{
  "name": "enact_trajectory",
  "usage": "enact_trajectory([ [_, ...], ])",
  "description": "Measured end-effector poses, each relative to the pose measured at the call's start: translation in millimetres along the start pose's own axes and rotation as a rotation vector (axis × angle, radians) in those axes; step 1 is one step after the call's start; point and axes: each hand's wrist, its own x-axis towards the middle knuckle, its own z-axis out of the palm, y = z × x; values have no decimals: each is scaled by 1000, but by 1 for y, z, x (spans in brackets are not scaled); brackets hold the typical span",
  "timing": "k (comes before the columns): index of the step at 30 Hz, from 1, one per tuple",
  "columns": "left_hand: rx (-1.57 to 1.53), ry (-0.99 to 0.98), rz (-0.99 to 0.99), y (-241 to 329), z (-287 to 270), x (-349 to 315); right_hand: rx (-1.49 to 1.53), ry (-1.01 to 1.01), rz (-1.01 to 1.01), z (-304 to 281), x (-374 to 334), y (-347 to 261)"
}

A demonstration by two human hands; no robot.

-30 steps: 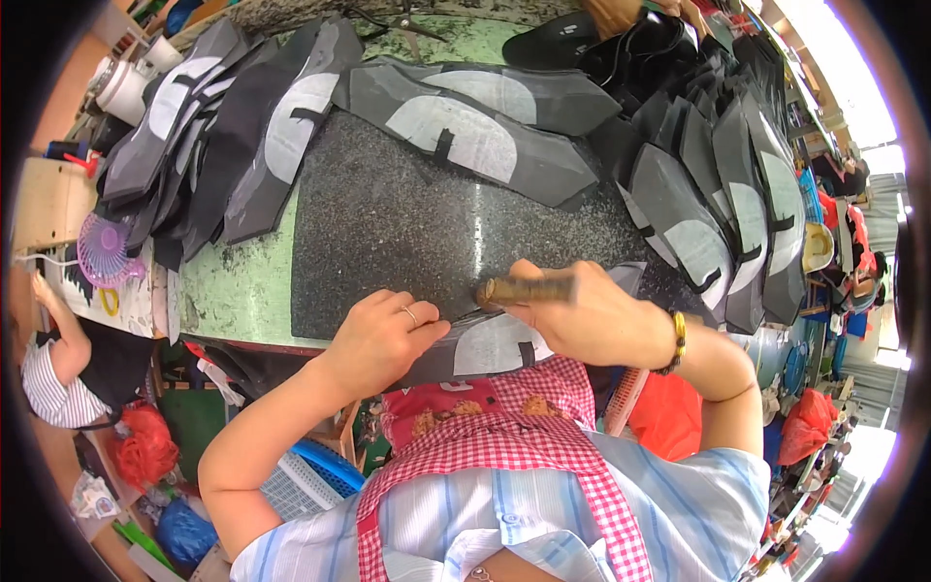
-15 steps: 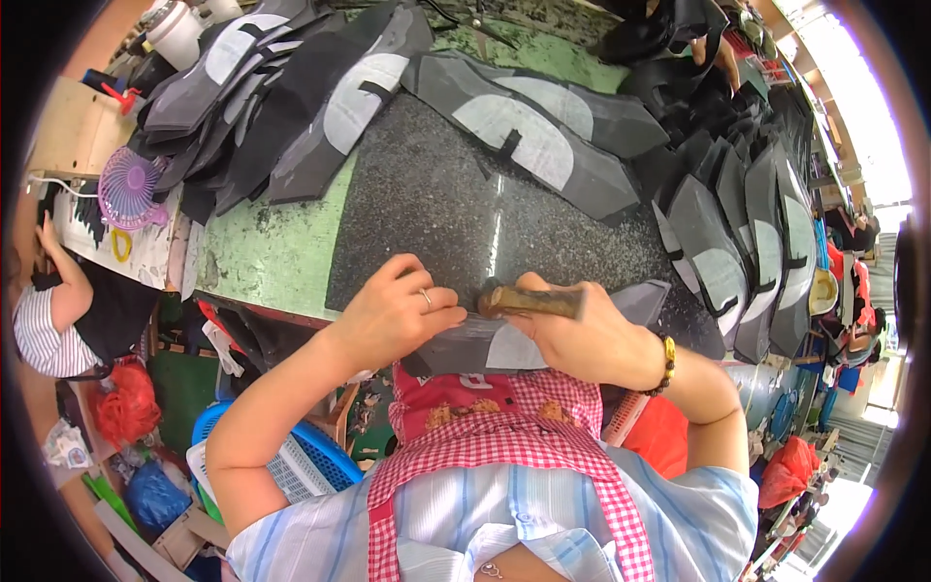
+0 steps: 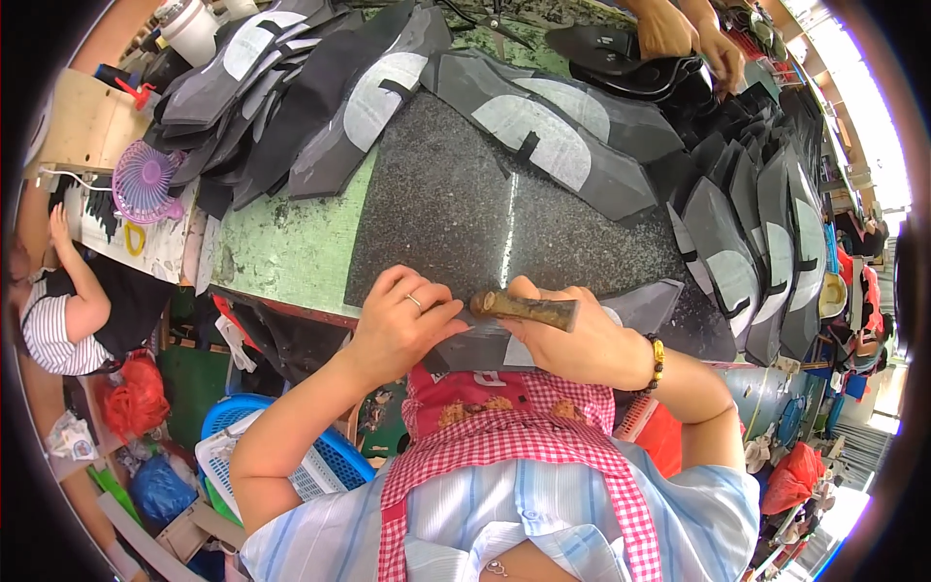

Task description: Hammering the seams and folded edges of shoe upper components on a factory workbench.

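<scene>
My right hand [image 3: 592, 339] is wrapped round a hammer whose worn brown head [image 3: 529, 308] lies across the top of the fist; its handle is hidden in the hand. Just left of the hammer, my left hand [image 3: 402, 325], with a ring on it, is closed, thumb and fingertips together at the edge of a dark grey panel [image 3: 645, 306] with a pale patch. That panel lies along the near edge of the dark speckled slab [image 3: 436, 213], partly covered by both hands. What exactly the left fingertips pinch is small, but they touch the panel's edge.
Similar grey panels with pale patches lie at the back [image 3: 543, 145], in a left pile [image 3: 320, 126] and a right stack [image 3: 732, 262]. A co-worker's hands [image 3: 669, 29] handle a glossy black piece [image 3: 630, 73] at the far right. A purple fan [image 3: 145, 182] stands left.
The hammer head has shifted slightly left, closer to my left fingers. The co-worker's hands and the glossy black piece show more fully at the back. The whole view has shifted a little.
</scene>
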Motion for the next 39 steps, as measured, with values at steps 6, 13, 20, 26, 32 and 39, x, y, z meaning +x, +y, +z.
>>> enact_trajectory([
  [6, 74, -5, 12, 4, 2, -7, -34, -50, 18, 0, 8, -5],
  [13, 52, -9, -34, 7, -3, -4, -104, 37, -44, 4, 11, -7],
  [20, 39, -146, 21, 87, 38, 35, 196, 376, 179, -36, -24, 40],
  [26, -142, 176, -281, 10, -42, 107, 360, 854, 586, -67, -132, 48],
  [32, 577, 199, -522, -128, -60, 62, 643, 849, 642, -15, -182, 67],
  [39, 347, -63, 236, -18, 52, 203, 422, 716, 522, -41, -160, 61],
])
